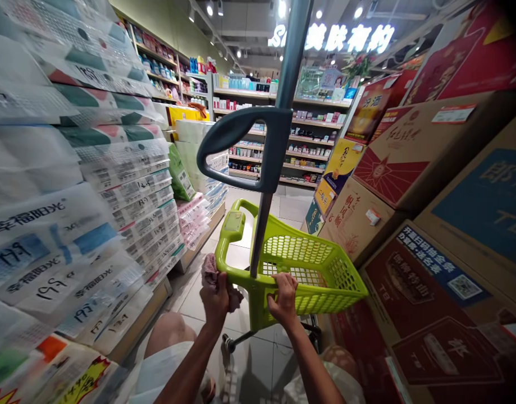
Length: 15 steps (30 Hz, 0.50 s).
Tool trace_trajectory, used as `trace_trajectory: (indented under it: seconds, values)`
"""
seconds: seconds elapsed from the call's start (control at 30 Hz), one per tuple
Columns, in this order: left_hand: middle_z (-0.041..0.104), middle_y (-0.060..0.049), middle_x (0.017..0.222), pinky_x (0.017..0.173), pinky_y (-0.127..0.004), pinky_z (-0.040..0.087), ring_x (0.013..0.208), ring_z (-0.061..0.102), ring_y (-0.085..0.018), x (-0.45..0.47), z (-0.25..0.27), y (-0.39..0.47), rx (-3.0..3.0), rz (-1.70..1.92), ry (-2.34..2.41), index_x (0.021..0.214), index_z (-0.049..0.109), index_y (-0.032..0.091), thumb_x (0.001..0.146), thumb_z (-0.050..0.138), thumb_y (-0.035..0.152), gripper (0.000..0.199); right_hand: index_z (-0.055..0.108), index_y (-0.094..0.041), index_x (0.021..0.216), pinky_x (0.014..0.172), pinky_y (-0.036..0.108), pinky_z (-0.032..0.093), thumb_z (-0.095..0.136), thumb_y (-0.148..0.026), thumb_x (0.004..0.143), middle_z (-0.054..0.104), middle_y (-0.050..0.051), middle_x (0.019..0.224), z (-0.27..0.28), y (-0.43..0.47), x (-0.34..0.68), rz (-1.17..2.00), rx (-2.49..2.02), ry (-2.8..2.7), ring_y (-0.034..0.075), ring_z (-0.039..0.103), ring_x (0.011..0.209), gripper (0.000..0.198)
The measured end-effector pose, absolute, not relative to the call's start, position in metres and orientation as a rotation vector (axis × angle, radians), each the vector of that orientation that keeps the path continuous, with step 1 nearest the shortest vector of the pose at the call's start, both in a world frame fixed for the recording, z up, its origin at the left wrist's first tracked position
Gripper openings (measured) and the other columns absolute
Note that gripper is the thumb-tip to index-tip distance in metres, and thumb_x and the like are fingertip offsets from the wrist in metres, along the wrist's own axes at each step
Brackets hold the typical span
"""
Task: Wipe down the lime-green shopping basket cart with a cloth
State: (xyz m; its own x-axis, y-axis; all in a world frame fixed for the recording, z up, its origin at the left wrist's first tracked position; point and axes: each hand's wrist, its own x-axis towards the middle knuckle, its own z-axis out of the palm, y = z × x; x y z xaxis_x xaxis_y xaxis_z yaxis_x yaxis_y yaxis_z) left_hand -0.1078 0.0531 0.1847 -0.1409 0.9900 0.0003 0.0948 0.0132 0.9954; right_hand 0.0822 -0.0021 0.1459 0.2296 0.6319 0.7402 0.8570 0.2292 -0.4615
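- While the left hand point(215, 297) pinched a bunched pinkish cloth point(210, 270) against the near left corner of a green shopping cart point(320, 301), the right hand point(284, 297) curled its fingers over the near rim.
- Work with the cloth appeared under way at that corner; which surfaces were finished could not be told.
- Apart from the cloth stood the basket's far wall point(300, 246), the grey pole point(294, 50) and its looped handle point(236, 178), possibly all left to do.
- Stacked paper packs point(137, 216) edged the aisle on the left; cartons point(388, 146) crowded the basket's right end.
- Bare floor point(292, 209) opened far beyond the cart, toward the shelves point(245, 92), and a narrower strip ran left; near, the person's knees point(169, 331) left little room.
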Motion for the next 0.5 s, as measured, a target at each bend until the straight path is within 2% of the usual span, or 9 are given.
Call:
trace_trajectory:
  seconds: [0.1, 0.23, 0.3, 0.4, 0.5]
  values:
    - [0.069, -0.007, 0.069, 0.055, -0.031, 0.053, 0.07, 0.07, -0.026, -0.13, 0.191, 0.057, 1.256, 1.38, 1.554, 0.109, 0.066, 0.016, 0.091, 0.054, 0.053, 0.043, 0.049, -0.024, 0.095, 0.091, 0.041, 0.035, 0.05, -0.011, 0.063, 0.056, 0.002, 0.087, 0.146, -0.005, 0.082, -0.273, -1.475, -1.487, 0.025, 0.053, 0.09, 0.034]
    - [0.071, -0.008, 0.08, 0.057, -0.031, 0.056, 0.069, 0.069, -0.022, -0.139, 0.217, 0.064, 1.268, 1.441, 1.394, 0.119, 0.064, 0.015, 0.088, 0.059, 0.049, 0.046, 0.05, -0.024, 0.096, 0.091, 0.041, 0.035, 0.05, -0.011, 0.063, 0.056, 0.002, 0.088, 0.143, -0.009, 0.083, -0.253, -1.479, -1.491, 0.026, 0.053, 0.091, 0.035]
    - [0.068, -0.004, 0.073, 0.05, -0.029, 0.054, 0.057, 0.065, -0.018, -0.135, 0.231, 0.064, 1.207, 1.316, 1.26, 0.119, 0.064, 0.014, 0.082, 0.067, 0.05, 0.051, 0.05, -0.024, 0.097, 0.091, 0.041, 0.035, 0.05, -0.012, 0.063, 0.057, 0.002, 0.089, 0.142, -0.011, 0.084, -0.24, -1.474, -1.491, 0.026, 0.053, 0.092, 0.036]
    - [0.059, 0.004, 0.057, 0.035, -0.023, 0.043, 0.039, 0.052, -0.012, -0.125, 0.247, 0.061, 1.118, 1.119, 1.085, 0.118, 0.064, 0.014, 0.075, 0.073, 0.053, 0.059, 0.05, -0.024, 0.098, 0.092, 0.042, 0.034, 0.05, -0.013, 0.062, 0.057, 0.002, 0.09, 0.14, -0.013, 0.086, -0.213, -1.464, -1.511, 0.026, 0.053, 0.092, 0.037]
    - [0.049, 0.008, 0.045, 0.029, -0.021, 0.036, 0.031, 0.046, -0.011, -0.121, 0.258, 0.066, 1.068, 1.112, 1.058, 0.117, 0.065, 0.014, 0.072, 0.077, 0.053, 0.061, 0.05, -0.024, 0.095, 0.092, 0.042, 0.033, 0.05, -0.014, 0.062, 0.057, 0.001, 0.088, 0.141, -0.013, 0.088, -0.184, -1.464, -1.511, 0.025, 0.054, 0.091, 0.035]
